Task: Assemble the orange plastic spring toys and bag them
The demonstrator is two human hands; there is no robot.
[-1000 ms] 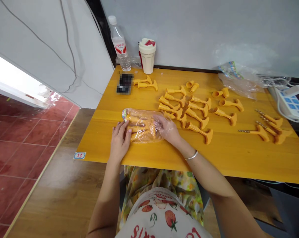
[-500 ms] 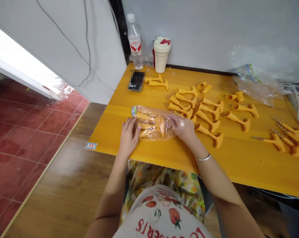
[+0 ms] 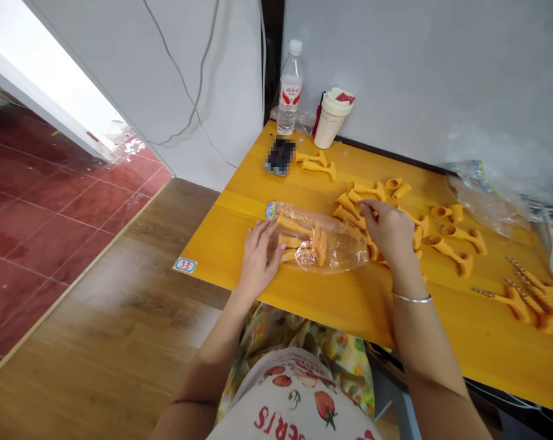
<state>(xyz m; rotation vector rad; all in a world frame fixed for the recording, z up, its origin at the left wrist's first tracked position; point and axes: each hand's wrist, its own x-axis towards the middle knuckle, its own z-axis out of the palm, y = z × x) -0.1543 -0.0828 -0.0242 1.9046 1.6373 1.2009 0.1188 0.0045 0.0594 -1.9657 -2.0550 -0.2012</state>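
Observation:
A clear plastic bag (image 3: 340,256) with a coloured label at its far left corner lies on the yellow table (image 3: 230,244). Inside it are several yellow T-handled plastic pieces (image 3: 299,227). My left hand (image 3: 259,255) rests along the bag's left side, fingers stretched out and thumb spread towards the bag. Beyond the bag's right end, my right hand (image 3: 390,229) has its fingers closed on the T end of a yellow piece at the edge of the loose pile. The fingers partly hide that piece. More loose pieces (image 3: 450,253) with hollow ends lie around and right of this hand.
At the back stand a water bottle (image 3: 289,91) and a cream cup (image 3: 333,119), near a blurred-out dark object (image 3: 280,156) and two yellow pieces (image 3: 317,166). Pieces with silver spiral tips (image 3: 528,299) lie at the right. Empty-looking plastic bags (image 3: 482,198) lie at the back right.
My right hand has let go of the bag's right end and moved right and away from me to the loose pieces. My left hand stays at the bag. The view has shifted.

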